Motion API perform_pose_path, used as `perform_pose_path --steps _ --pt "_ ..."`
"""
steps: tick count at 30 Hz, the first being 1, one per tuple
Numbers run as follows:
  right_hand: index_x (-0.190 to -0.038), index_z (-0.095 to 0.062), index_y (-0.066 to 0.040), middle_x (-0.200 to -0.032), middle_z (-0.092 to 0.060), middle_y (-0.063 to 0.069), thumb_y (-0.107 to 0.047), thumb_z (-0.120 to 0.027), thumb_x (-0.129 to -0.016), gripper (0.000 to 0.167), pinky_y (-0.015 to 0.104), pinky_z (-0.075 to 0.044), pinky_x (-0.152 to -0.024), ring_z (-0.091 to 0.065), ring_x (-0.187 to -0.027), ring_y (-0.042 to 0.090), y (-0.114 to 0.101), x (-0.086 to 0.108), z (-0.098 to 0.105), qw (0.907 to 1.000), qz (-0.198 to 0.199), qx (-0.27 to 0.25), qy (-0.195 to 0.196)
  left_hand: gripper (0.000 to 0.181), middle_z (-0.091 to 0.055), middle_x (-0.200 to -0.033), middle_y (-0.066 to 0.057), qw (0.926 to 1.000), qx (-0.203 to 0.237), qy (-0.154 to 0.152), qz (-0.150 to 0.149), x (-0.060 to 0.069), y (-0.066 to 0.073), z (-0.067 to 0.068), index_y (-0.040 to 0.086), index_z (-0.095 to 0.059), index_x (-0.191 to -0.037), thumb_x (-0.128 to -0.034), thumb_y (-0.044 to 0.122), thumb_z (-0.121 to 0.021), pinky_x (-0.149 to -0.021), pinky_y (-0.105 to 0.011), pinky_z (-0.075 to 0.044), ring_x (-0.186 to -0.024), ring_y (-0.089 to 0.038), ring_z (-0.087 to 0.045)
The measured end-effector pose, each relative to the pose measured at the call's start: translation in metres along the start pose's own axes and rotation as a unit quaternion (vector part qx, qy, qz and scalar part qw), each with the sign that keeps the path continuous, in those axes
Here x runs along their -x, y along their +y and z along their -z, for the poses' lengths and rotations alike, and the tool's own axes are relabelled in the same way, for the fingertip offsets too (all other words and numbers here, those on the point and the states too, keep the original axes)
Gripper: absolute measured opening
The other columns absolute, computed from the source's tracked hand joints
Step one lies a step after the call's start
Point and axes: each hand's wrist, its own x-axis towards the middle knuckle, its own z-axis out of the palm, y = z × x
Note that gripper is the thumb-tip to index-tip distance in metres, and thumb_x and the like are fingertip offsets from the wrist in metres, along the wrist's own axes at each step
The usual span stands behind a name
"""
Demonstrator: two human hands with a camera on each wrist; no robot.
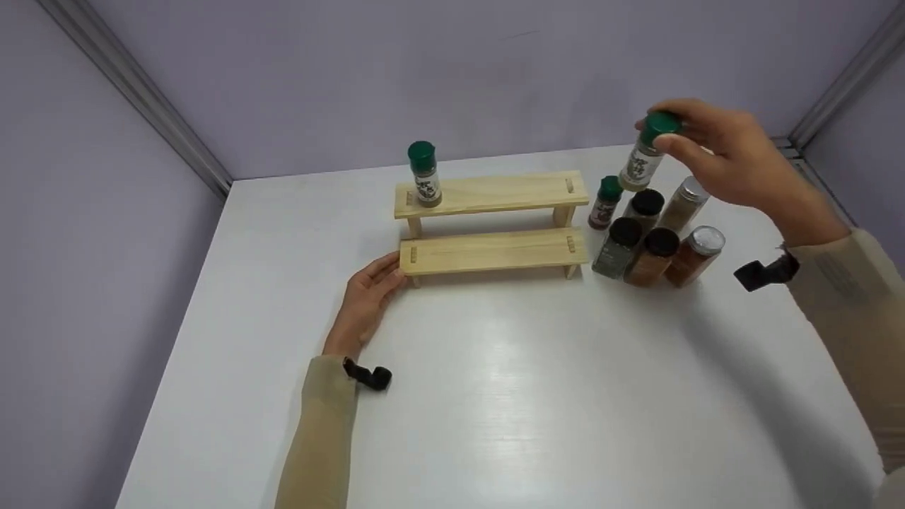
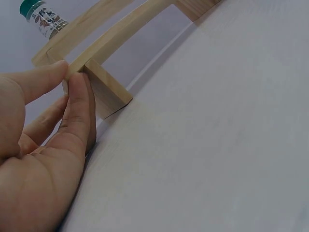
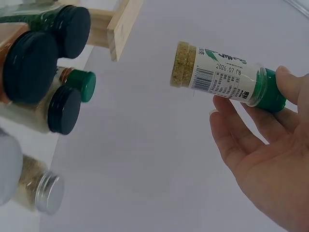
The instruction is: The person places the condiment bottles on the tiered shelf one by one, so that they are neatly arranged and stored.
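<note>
- Head view: your right hand (image 1: 735, 155) pinches the held jar (image 1: 642, 164) by its green cap, off the table (image 1: 509, 396) at the far right. Near it stand a small green-capped jar (image 1: 604, 205), black-lidded jars (image 1: 649, 265) and silver-lidded jars (image 1: 694, 260). Further left, another green-topped jar (image 1: 427, 186) stands upright on the left end of the far shelf (image 1: 502, 191). Your left hand (image 1: 365, 300) is at the left end of the near shelf (image 1: 495, 252).
- Left wrist view: your thumb and fingers pinch the end of the near shelf by its leg. This looks like a steadying grip, and I would leave it light so that the wood does not shift.
- Right wrist view: your thumb and fingertips close on the cap alone, leaving the label and the pale, grainy contents exposed. I judge you to be in a carrying step; the next move calls for a firm pinch, the base brought level, and clearance from the neighbouring lids.
</note>
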Motion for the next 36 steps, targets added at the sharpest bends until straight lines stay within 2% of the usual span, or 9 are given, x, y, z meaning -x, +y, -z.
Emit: perform_pose_path --steps 4,7,11,16,20,26,30,36 --pt "-0.153 -0.057 -0.018 -0.144 -0.068 0.01 -0.029 -0.057 -0.113 0.041 0.024 -0.051 -0.115 -0.058 -0.127 -0.01 -0.015 -0.014 -0.011 0.9997 0.02 -0.006 -0.012 0.049 -0.054 -0.154 -0.016 0.9999 0.005 -0.007 -0.006 0.0 -0.002 -0.002 0.001 -0.051 -0.155 -0.1079 0.004 -0.063 -0.119 -0.03 -0.051 -0.142 -0.025 -0.055" --pt "-0.153 -0.057 -0.017 -0.142 -0.068 0.01 -0.03 -0.056 -0.113 0.042 0.029 -0.052 -0.116 -0.063 -0.133 0.008 -0.024 -0.025 -0.019 0.9991 0.032 -0.014 -0.023 0.048 -0.055 -0.154 -0.017 0.9999 0.009 -0.01 -0.006 0.0 -0.004 -0.004 0.001 -0.052 -0.154 -0.1075 0.004 -0.064 -0.119 -0.031 -0.05 -0.143 -0.025 -0.054" --pt "-0.153 -0.056 -0.013 -0.138 -0.069 0.01 -0.031 -0.055 -0.114 0.043 0.044 -0.054 -0.116 -0.065 -0.135 0.032 -0.035 -0.04 -0.032 0.9978 0.047 -0.027 -0.039 0.049 -0.054 -0.155 -0.017 0.9998 0.005 -0.018 -0.007 0.001 -0.005 -0.006 0.001 -0.051 -0.155 -0.1078 0.005 -0.064 -0.12 -0.032 -0.049 -0.143 -0.026 -0.054" --pt "-0.154 -0.054 -0.006 -0.135 -0.068 0.014 -0.029 -0.051 -0.115 0.045 0.055 -0.053 -0.114 -0.063 -0.136 0.036 -0.045 -0.065 -0.057 0.9928 0.088 -0.046 -0.068 0.048 -0.054 -0.155 -0.017 0.9999 0.002 -0.012 -0.005 0.003 -0.003 -0.005 0.0 -0.052 -0.155 -0.1079 0.004 -0.063 -0.119 -0.031 -0.05 -0.143 -0.026 -0.054" --pt "-0.158 -0.049 -0.006 -0.139 -0.064 0.019 -0.03 -0.049 -0.116 0.048 0.054 -0.052 -0.116 -0.06 -0.139 0.039 -0.057 -0.083 -0.076 0.9875 0.11 -0.066 -0.092 0.049 -0.054 -0.155 -0.017 0.9999 0.002 -0.01 -0.004 0.004 -0.001 -0.003 0.0 -0.051 -0.156 -0.1083 0.004 -0.062 -0.118 -0.031 -0.051 -0.142 -0.026 -0.054" --pt "-0.158 -0.048 -0.006 -0.139 -0.063 0.019 -0.028 -0.049 -0.116 0.048 0.051 -0.054 -0.115 -0.06 -0.139 0.036 -0.066 -0.095 -0.091 0.9865 0.103 -0.088 -0.091 0.05 -0.053 -0.156 -0.017 0.9998 0.001 -0.018 -0.002 0.004 0.0 -0.003 0.001 -0.05 -0.156 -0.1082 0.004 -0.062 -0.119 -0.031 -0.051 -0.142 -0.025 -0.055" --pt "-0.158 -0.048 -0.006 -0.139 -0.062 0.018 -0.028 -0.048 -0.116 0.047 0.048 -0.055 -0.115 -0.061 -0.139 0.033 -0.068 -0.102 -0.102 0.9846 0.103 -0.108 -0.091 0.049 -0.053 -0.157 -0.018 0.9999 -0.002 -0.012 -0.003 0.006 0.0 -0.003 0.0 -0.05 -0.156 -0.1085 0.003 -0.061 -0.118 -0.029 -0.051 -0.141 -0.024 -0.056" --pt "-0.161 -0.044 -0.006 -0.147 -0.058 0.021 -0.024 -0.047 -0.116 0.048 0.051 -0.052 -0.118 -0.057 -0.143 0.035 -0.066 -0.108 -0.119 0.9825 0.095 -0.141 -0.076 0.05 -0.053 -0.158 -0.017 0.9999 -0.007 -0.011 -0.003 0.007 -0.002 -0.003 0.001 -0.051 -0.156 -0.108 0.003 -0.062 -0.117 -0.029 -0.051 -0.143 -0.024 -0.054"
